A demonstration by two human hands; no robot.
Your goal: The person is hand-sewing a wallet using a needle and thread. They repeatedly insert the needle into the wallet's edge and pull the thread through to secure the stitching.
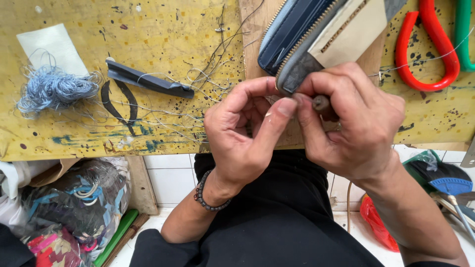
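On the yellow, paint-flecked table (148, 29), a tangle of pale blue thread (52, 89) lies far left, with dark pliers (143, 81) just right of it among loose strands. The left hand (242, 133) pinches the corner of a navy zip wallet (302, 37) between thumb and forefinger. The right hand (354, 123) grips a brown-handled tool (321, 104) against that same corner. Red-handled scissors (428, 49) lie at the right.

Both forearms rise from the lap and meet at centre, the left hand (242, 136) curled with thumb pressed forward, the right hand (354, 121) closed, fingers bent, knuckles up.
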